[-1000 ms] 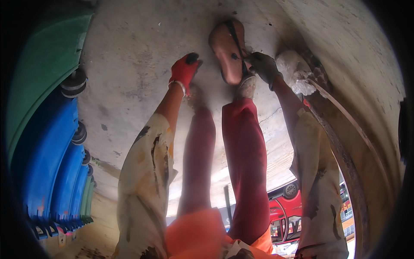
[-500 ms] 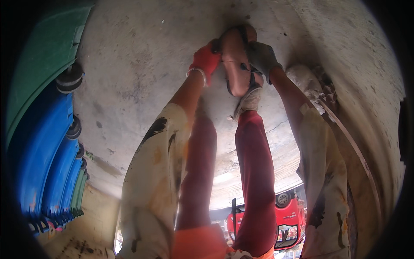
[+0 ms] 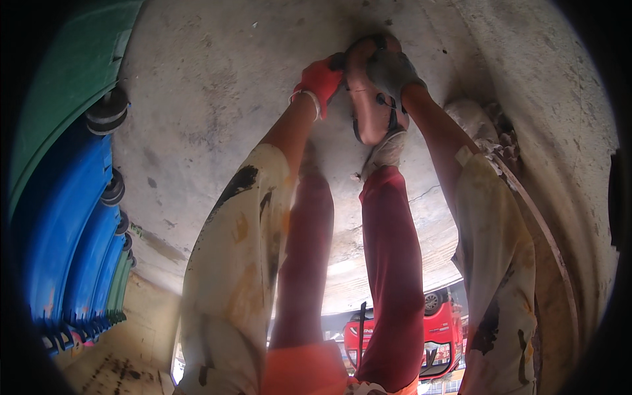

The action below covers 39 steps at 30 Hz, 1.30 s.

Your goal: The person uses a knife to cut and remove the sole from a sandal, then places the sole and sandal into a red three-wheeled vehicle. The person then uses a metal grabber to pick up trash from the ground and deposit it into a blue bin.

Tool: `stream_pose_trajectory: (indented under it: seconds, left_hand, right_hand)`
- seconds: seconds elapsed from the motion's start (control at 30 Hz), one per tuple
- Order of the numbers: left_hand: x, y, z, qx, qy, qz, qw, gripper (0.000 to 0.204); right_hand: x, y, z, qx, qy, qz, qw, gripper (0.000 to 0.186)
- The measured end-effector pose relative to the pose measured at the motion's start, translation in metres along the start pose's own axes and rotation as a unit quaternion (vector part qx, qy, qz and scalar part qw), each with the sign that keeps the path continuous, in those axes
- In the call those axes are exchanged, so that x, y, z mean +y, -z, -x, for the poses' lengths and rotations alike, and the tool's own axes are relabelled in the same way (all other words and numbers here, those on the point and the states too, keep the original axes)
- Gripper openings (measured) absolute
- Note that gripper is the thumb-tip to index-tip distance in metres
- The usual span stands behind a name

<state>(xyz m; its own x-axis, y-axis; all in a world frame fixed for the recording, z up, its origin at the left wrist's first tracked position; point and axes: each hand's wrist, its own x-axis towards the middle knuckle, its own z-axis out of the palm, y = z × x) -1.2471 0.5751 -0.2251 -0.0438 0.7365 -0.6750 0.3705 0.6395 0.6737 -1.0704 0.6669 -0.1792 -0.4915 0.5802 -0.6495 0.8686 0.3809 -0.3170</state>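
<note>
Blue bins [image 3: 62, 210] stand well left of the pinkish case [image 3: 368, 120], insides hidden. The case is just ahead of my shoe [image 3: 384, 153]. My half-curled left hand [image 3: 319, 82] meets its left edge; my bent right hand [image 3: 393, 74] covers its right side; I can't tell if either grips.

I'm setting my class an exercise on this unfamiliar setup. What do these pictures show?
No machine here: the fisheye camera is worn on someone's head, looking down, so straight edges curve. The red-gloved left hand is at the left edge of a rounded pinkish-brown object; the dark-gloved right hand covers part of its upper half. Whether either grips it is unclear. Beneath is a concrete floor; wheeled blue and green bins line the left, and a red vehicle shows near the bottom.
</note>
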Motion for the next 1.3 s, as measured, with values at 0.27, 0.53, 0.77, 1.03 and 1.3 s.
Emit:
stream_pose_trajectory:
  seconds: [0.27,0.53,0.77,1.03,1.3]
  left_hand:
    - [0.043,0.008,0.023,0.053,0.041,-0.069,0.995,0.036]
    - [0.033,0.006,0.013,0.046,0.003,-0.178,0.983,0.033]
    - [0.026,0.003,0.009,0.049,-0.014,-0.171,0.984,0.031]
    - [0.025,0.006,0.012,0.018,-0.042,-0.194,0.980,0.030]
    - [0.039,0.002,0.019,-0.008,-0.047,-0.198,0.979,0.039]
  right_hand:
    - [-0.009,-0.016,0.003,0.054,0.105,0.097,0.988,0.020]
    - [-0.044,-0.030,0.054,-0.002,-0.081,-0.085,0.993,0.031]
    - [-0.048,-0.070,0.104,-0.020,-0.117,-0.090,0.989,0.033]
    - [-0.053,-0.107,0.141,0.012,-0.171,-0.183,0.968,0.020]
    - [-0.039,-0.133,0.178,0.013,-0.139,-0.160,0.977,0.021]
